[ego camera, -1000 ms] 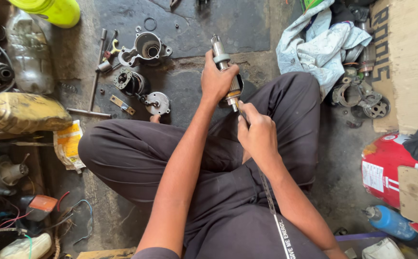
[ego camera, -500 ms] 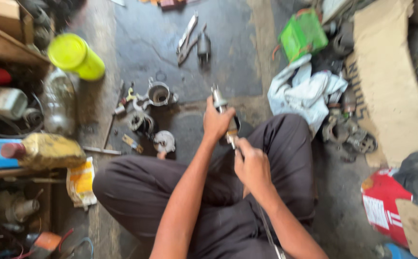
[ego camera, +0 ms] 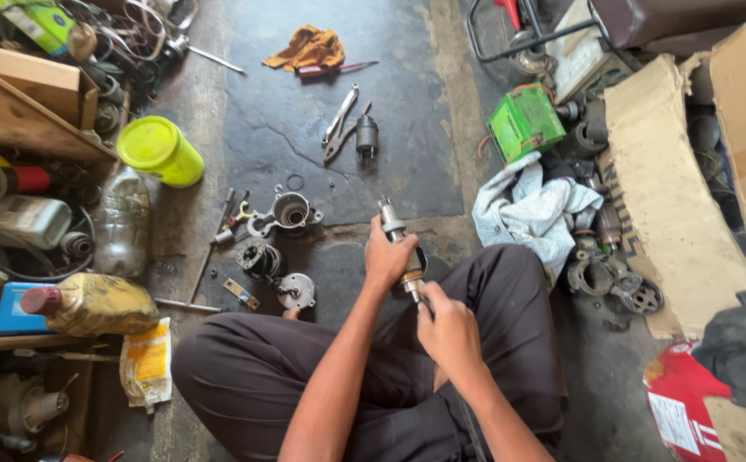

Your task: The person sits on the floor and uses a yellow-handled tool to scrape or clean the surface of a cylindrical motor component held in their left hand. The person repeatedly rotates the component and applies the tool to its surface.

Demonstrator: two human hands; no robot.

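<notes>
I sit cross-legged on a dark floor. My left hand [ego camera: 387, 257] grips a metal motor shaft with a gear end [ego camera: 393, 224] that points away from me. My right hand [ego camera: 447, 323] closes on the near end of the same shaft, just below the left hand, above my right knee. On the floor left of my hands lie a round metal housing [ego camera: 291, 210], a second round part [ego camera: 259, 259], a small cover [ego camera: 297, 291] and a long rod [ego camera: 210, 248].
Pliers [ego camera: 339, 127] and a small black cylinder [ego camera: 366, 137] lie farther ahead, beyond them an orange rag [ego camera: 309, 47]. A yellow tub [ego camera: 161, 151], bottles and an oil jug [ego camera: 92, 305] crowd the left. A white cloth [ego camera: 535, 210], green box [ego camera: 525, 124] and cardboard [ego camera: 677, 205] line the right.
The view has tilted up, showing more floor ahead, with the pliers and rag. Both hands stay on the shaft in about the same grip.
</notes>
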